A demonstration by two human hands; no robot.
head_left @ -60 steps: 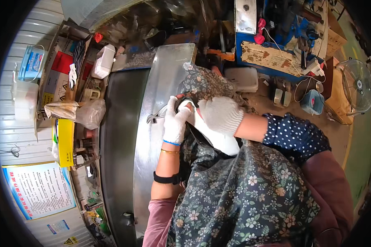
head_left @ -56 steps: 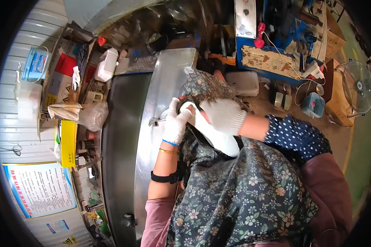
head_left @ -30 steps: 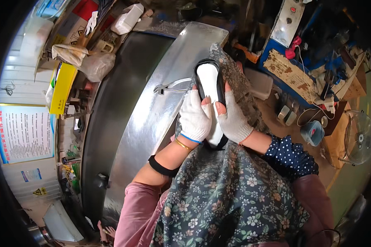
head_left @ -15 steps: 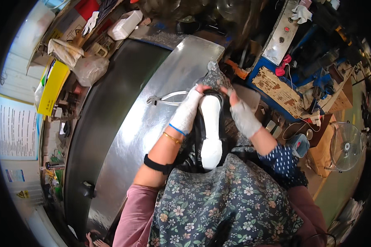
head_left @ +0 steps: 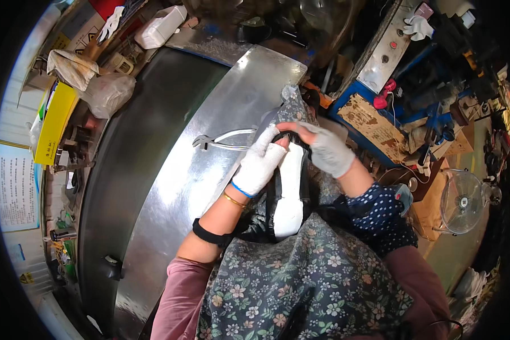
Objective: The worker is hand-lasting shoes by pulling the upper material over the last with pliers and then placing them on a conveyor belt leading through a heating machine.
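Note:
A black shoe upper with a white insole facing up lies on my lap, its long axis pointing away from me. At its far end, my left hand, in a white fingerless glove, grips the black edge with the thumb over the insole. My right hand, gloved the same way, bends its fingers across that far end and meets the left fingers. Just left of my left hand, metal pincers rest on the shiny metal bench. A floral apron covers my lap, and some floral cloth shows beyond the shoe.
A dark conveyor belt runs left of the metal bench. Beyond it stand a yellow box, a plastic bag and a white jug. On the right are a blue machine with a button panel and a clear-bladed fan.
My right hand has swung left over the shoe's far end, closing in on my left hand. The left thumb has come over the insole. The whole view has shifted slightly.

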